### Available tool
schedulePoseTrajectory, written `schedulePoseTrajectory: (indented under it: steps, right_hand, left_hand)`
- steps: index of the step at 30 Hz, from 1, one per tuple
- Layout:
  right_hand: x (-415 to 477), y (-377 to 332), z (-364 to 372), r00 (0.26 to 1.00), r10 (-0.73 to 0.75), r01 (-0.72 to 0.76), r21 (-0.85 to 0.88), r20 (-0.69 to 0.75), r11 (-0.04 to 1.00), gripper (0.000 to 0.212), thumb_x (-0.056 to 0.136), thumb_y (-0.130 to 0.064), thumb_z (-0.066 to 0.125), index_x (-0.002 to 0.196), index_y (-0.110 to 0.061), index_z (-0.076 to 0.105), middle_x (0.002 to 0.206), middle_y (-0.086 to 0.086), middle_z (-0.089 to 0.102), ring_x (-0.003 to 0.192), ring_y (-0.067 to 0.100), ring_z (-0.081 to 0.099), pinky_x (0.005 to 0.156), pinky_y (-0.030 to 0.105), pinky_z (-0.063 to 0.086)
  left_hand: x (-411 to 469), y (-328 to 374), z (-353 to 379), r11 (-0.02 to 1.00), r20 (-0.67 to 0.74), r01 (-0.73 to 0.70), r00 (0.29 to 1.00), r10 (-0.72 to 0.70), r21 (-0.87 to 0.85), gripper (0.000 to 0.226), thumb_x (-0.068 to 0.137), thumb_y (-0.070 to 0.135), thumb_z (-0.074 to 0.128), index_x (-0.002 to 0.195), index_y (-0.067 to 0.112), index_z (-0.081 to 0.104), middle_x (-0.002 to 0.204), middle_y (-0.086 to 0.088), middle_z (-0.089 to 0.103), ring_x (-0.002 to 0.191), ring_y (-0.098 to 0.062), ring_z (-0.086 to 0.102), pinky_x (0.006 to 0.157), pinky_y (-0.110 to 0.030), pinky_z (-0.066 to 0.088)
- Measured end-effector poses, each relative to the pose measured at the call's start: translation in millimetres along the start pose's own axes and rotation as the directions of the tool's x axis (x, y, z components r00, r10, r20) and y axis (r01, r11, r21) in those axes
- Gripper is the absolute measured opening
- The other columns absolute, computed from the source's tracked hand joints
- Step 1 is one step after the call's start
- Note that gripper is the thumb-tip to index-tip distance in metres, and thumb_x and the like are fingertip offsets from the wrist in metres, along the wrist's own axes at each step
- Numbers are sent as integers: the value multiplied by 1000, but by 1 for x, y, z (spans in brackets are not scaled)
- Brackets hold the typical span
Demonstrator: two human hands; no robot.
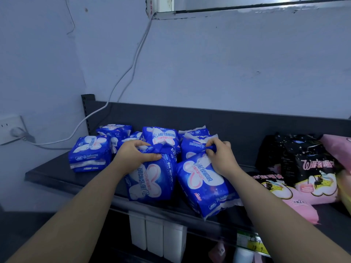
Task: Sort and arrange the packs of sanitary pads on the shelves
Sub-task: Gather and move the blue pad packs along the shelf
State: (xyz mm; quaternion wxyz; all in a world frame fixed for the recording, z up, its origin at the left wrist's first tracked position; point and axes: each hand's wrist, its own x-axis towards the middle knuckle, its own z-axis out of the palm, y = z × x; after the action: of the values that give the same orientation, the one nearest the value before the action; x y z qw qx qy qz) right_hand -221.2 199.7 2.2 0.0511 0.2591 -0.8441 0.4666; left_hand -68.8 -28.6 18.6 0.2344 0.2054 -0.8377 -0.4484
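Several blue packs of sanitary pads lie on a dark shelf (57, 175). My left hand (135, 154) grips the top of one blue pack (152, 181) at the shelf's front. My right hand (221, 156) grips the top of a second blue pack (205, 185), which tilts over the front edge. Behind them more blue packs stand in a loose group, one at the far left (89, 152) and one at the back middle (161, 136). Black packs (307, 164) and pink packs (302, 204) lie to the right.
A white cable (131, 67) hangs down the wall to a plug in a socket (11, 130) at the left. White containers (155, 236) stand on the shelf below. A green price label (250, 242) sits on the lower shelf's edge.
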Motion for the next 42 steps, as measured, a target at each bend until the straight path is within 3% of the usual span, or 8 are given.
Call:
schedulePoseTrajectory:
  steps: [8, 12, 15, 19, 27, 32, 36, 42]
  right_hand:
    - [5, -9, -2, 987, 125, -74, -413, 97, 908, 29, 100, -26, 41, 129, -24, 46, 138, 9, 29, 103, 27, 54, 88, 36, 46]
    - [2, -24, 12, 996, -86, 73, -658, 13, 749, 48, 98, -44, 40, 143, -28, 39, 145, 15, 34, 129, 34, 32, 107, 42, 27]
    - [7, -37, 27, 987, -158, 156, -466, 35, 871, 50, 100, -44, 35, 147, -25, 37, 158, 12, 19, 143, 31, 14, 116, 40, 10]
    - [9, -60, 45, 960, -29, -12, 144, 279, 989, 58, 101, -45, 35, 154, -28, 18, 159, -4, 23, 145, 18, 23, 114, 31, 19]
    - [16, -83, 83, 929, -62, -87, 377, 366, 922, 46, 93, -48, 52, 137, -43, 38, 135, -2, 51, 111, 15, 58, 101, 40, 47]
    - [5, -89, 88, 887, -104, -132, 464, 449, 876, 53, 65, -71, 56, 116, -65, 42, 140, 0, 41, 113, 22, 58, 92, 45, 54]
    - [-15, -96, 82, 845, -178, -125, 510, 504, 851, 57, 72, -67, 57, 125, -60, 39, 141, -3, 38, 110, 21, 60, 79, 43, 59]
    - [-50, -109, 84, 796, -282, -43, 516, 535, 856, 63, 70, -73, 48, 130, -61, 34, 150, -5, 29, 124, 20, 50, 101, 50, 46]
  left_hand:
    - [-11, 3, -1, 998, -19, 20, 1000, -19, 52, 65, 62, 38, 89, 119, 17, 64, 142, 0, 50, 118, -16, 51, 90, -29, 44]
    - [-13, 9, -11, 998, -14, 35, 999, -35, -45, 61, 62, 35, 89, 116, 21, 64, 128, 1, 58, 104, -14, 59, 76, -25, 49]
    - [-13, 10, -23, 998, -12, 49, 999, -49, -50, 57, 60, 35, 91, 109, 25, 65, 125, 4, 57, 104, -14, 59, 72, -23, 48]
    - [-17, 8, -35, 992, 12, 60, 998, -59, -108, 52, 59, 29, 90, 106, 24, 68, 120, 0, 65, 95, -14, 68, 62, -20, 50]
    - [-39, 6, -55, 990, -119, 39, 991, -56, -138, 48, 60, 31, 90, 104, 25, 70, 102, 13, 67, 87, -5, 67, 65, -17, 49]
    - [-69, 16, -63, 976, -161, 43, 984, -79, -214, 38, 63, 21, 89, 94, 26, 67, 97, 5, 70, 75, -10, 72, 62, -21, 54]
    - [-98, 25, -65, 964, -211, 90, 967, -145, -248, 40, 63, 18, 89, 96, 24, 66, 89, -2, 73, 72, -17, 73, 61, -29, 56]
    - [-156, 37, -64, 946, -312, 143, 921, -235, -290, 60, 50, 25, 89, 104, 16, 66, 81, -4, 75, 69, -20, 73, 61, -31, 58]
